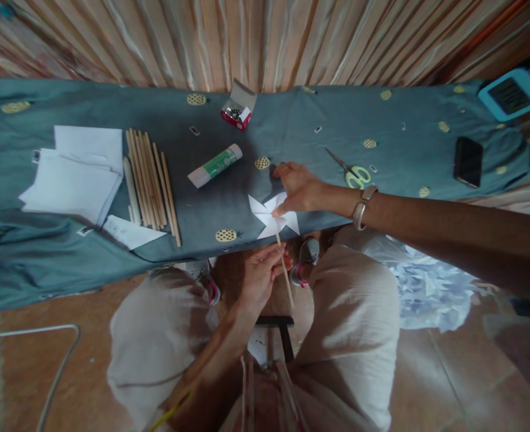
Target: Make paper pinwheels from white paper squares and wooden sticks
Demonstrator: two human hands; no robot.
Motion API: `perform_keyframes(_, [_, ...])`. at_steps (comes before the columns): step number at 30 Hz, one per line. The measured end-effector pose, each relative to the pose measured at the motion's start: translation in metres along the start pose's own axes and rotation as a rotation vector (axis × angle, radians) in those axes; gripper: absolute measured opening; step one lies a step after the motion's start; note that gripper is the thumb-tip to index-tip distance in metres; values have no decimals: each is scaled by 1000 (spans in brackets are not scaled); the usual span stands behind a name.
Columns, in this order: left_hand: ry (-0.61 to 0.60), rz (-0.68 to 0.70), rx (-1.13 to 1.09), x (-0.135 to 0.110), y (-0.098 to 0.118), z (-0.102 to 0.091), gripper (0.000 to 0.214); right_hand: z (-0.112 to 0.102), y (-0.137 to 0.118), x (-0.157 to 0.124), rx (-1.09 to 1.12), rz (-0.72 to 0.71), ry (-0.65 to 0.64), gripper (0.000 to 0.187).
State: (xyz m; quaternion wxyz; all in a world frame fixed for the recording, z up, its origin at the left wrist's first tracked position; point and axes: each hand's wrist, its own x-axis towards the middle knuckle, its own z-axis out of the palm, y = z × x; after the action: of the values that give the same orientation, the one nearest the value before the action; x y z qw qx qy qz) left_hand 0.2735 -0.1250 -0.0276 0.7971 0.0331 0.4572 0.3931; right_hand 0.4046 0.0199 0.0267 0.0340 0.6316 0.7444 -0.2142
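A white paper pinwheel (267,219) lies over the front edge of the cloth-covered table, with a thin wooden stick (285,277) running down from it toward my lap. My left hand (261,270) is closed on the stick just below the pinwheel. From the right, my right hand (298,187) reaches over the pinwheel and its thumb touches the centre. The other fingers are apart from the thumb, with their tips toward the cloth. Whether a pin sits under the thumb is hidden.
Left on the table (292,120) are white paper sheets (76,180), several wooden sticks (145,180) and a glue stick (215,165). Behind stands an open box of pins (237,113). Scissors (355,174), a phone (468,161) and a blue-framed device (511,95) lie right.
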Motion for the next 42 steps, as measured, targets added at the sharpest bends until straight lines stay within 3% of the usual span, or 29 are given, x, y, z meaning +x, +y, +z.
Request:
perform_keyframes(4, [21,-17,-3,-5,3,0,18,-2,5,-7,21,-40,-39,83])
perform_keyframes(8, [50,-27,-17,-13,9,1,15,-8,10,-21,275,-43,-19,86])
perform_keyframes(12, [46,-13,-45,-23,20,11,11,-12,22,-37,703,-37,195,72])
perform_keyframes(17, [-57,5,-25,-32,41,37,10,-9,37,-53,1108,32,562,56])
perform_keyframes(22, [-141,41,50,-19,66,67,6,0,41,-54,1395,165,678,42])
perform_keyframes(28, [-219,174,81,15,94,93,11,11,29,-53,1566,220,463,44])
perform_keyframes(30, [-231,205,75,25,100,94,17,13,23,-57,1495,129,332,47])
perform_keyframes(34, [-214,246,80,37,104,88,29,16,12,-62,1429,-12,145,33])
perform_keyframes(42, [-172,233,130,39,97,82,35,31,7,-56,1454,-79,90,27])
